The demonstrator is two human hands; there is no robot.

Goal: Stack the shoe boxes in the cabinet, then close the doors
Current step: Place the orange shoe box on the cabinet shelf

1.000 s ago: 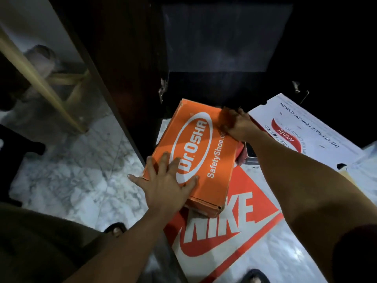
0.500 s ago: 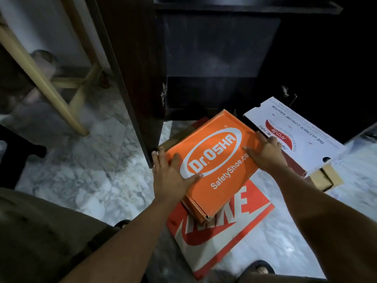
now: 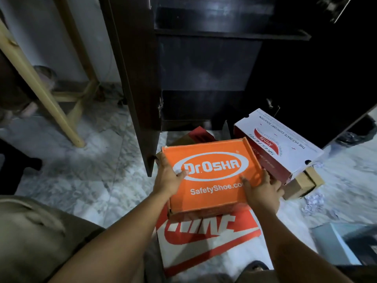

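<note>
An orange Dr.Osha shoe box (image 3: 212,176) is held level above the floor in front of the dark cabinet (image 3: 206,64). My left hand (image 3: 168,176) grips its left side, thumb on the lid. My right hand (image 3: 260,189) grips its right near corner. Under it lies a white and red Nike box (image 3: 204,237) flat on the floor. To the right a white and red Skechers box (image 3: 279,144) leans tilted on a brown cardboard box (image 3: 302,182). The cabinet's left door (image 3: 134,78) stands open; the compartment behind looks dark and bare.
A wooden stool frame (image 3: 40,82) stands at the left on the marble floor (image 3: 81,160). The cabinet's right door (image 3: 336,78) is open too. A pale blue box (image 3: 334,242) lies at the lower right beside crumpled paper (image 3: 314,203). My sandalled foot (image 3: 255,266) shows at the bottom.
The orange box has been turned from a slant to square with the cabinet and lifted off the Nike box. My right hand slid from its far edge to the near right corner.
</note>
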